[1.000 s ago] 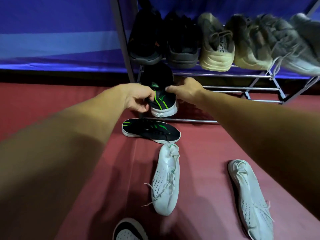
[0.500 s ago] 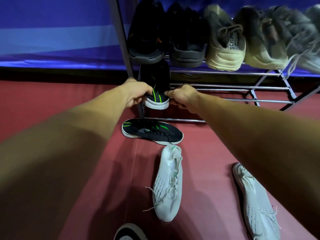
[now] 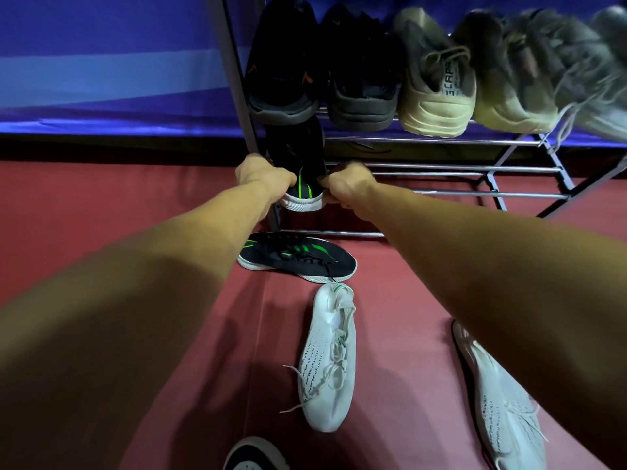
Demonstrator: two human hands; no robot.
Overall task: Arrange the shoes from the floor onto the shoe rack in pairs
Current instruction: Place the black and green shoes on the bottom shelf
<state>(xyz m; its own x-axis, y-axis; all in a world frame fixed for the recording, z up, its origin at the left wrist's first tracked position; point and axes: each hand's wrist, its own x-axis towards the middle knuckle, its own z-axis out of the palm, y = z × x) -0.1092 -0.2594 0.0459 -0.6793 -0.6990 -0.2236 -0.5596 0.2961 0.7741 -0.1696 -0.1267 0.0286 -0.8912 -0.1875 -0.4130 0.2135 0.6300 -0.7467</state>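
Grip check: my left hand (image 3: 265,179) and right hand (image 3: 346,186) pinch the black-green sneaker's (image 3: 302,178) heel, toe-in at the shoe rack's (image 3: 441,169) bottom-left. I'd guess light and floppy; heel's the firm spot.

One view only: head-worn wide-angle camera, facing forward and down along left forearm (image 3: 163,290) and right forearm (image 3: 475,266); red floor (image 3: 101,198) fills near field, shoe rack (image 3: 441,168) far, centre to right, at arm's reach
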